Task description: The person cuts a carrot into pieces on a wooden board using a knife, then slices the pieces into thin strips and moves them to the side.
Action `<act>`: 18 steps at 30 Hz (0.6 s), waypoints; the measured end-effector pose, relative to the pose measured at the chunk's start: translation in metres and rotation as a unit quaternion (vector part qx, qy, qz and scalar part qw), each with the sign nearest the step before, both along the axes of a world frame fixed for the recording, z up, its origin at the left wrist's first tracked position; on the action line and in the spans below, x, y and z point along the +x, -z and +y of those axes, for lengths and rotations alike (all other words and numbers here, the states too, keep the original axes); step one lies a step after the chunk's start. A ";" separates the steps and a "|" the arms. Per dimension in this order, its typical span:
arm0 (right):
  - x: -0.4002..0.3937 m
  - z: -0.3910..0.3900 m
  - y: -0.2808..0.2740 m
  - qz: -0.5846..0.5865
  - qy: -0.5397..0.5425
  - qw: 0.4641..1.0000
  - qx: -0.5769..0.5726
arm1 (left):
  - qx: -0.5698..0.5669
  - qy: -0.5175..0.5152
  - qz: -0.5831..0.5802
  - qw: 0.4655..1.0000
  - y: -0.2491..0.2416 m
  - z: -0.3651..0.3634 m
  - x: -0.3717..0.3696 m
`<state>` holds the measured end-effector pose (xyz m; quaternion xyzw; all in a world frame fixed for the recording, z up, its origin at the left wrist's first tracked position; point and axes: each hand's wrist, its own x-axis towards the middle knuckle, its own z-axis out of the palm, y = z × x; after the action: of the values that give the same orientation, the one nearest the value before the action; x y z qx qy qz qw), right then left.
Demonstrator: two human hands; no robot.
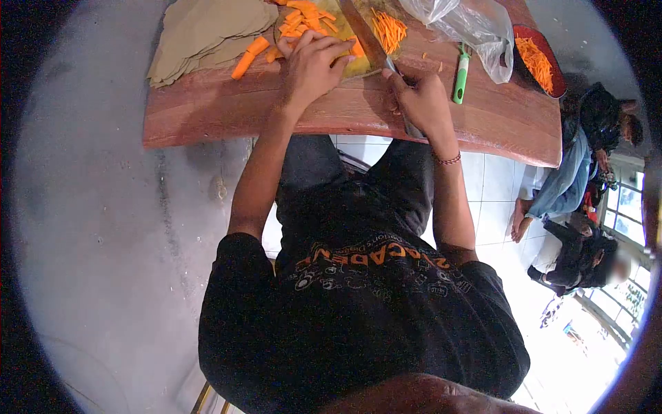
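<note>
My left hand [314, 62] presses down on carrot pieces [303, 21] on a yellowish cutting board [360, 67] at the far side of the wooden table [207, 117]. My right hand [420, 100] is closed around the handle of a knife [365, 38]. Its blade runs up and left across the board, right beside the left fingers. A pile of thin carrot sticks [389, 31] lies to the right of the blade. Two larger carrot chunks [249, 55] sit just left of the board.
A green-handled peeler [460, 69] lies right of my right hand, beside a clear plastic bag [469, 24]. A dark red bowl [552, 65] holds carrot sticks at the table's right end. Brown folded sheets [207, 34] lie at left. Other people [579, 179] sit on the tiled floor at right.
</note>
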<state>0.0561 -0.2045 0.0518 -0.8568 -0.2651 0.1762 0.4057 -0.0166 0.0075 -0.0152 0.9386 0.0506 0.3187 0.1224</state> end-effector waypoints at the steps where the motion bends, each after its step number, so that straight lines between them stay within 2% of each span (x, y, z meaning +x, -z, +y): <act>1: -0.002 0.000 -0.002 0.000 0.003 1.000 -0.002 | -0.030 0.007 0.016 0.999 0.001 0.000 0.000; 7: -0.006 0.000 0.003 -0.017 0.002 1.000 -0.001 | 0.030 -0.007 -0.006 1.000 0.002 -0.004 -0.003; 18: -0.005 0.000 0.006 -0.021 -0.002 1.000 0.000 | 0.026 0.004 -0.023 0.999 0.006 0.000 -0.001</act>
<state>0.0507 -0.2046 0.0456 -0.8599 -0.2750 0.1592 0.3994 -0.0173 0.0076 -0.0210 0.9341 0.0360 0.3408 0.1002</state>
